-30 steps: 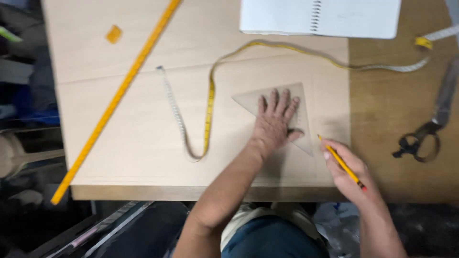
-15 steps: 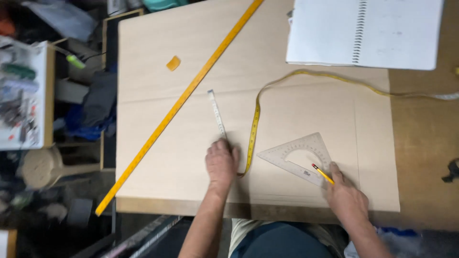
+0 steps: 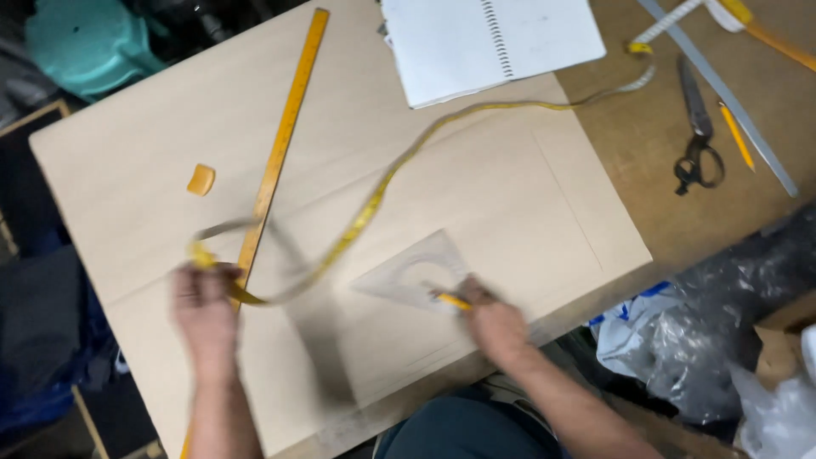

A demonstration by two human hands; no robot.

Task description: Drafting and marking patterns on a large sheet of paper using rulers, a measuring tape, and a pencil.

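My left hand (image 3: 204,310) is closed on the end of a yellow measuring tape (image 3: 382,183) near the left of a large sheet of tan paper (image 3: 476,195); the hand and tape end are blurred. The tape snakes up and right toward the far corner. My right hand (image 3: 493,319) holds a yellow pencil (image 3: 453,301) at the lower edge of a clear triangular set square (image 3: 412,272) lying flat on the paper. A long yellow ruler (image 3: 285,136) lies diagonally just right of my left hand.
An open spiral notebook (image 3: 489,42) lies at the top. Black scissors (image 3: 697,127), another yellow pencil (image 3: 736,136) and a metal ruler (image 3: 722,93) lie on the brown table at right. A small orange piece (image 3: 201,179) sits at left. Plastic bags (image 3: 705,340) lie at lower right.
My left hand left the set square, moved left and took up the tape's end, dragging it toward the yellow ruler. My right hand stays with the pencil at the set square. The view shifted.
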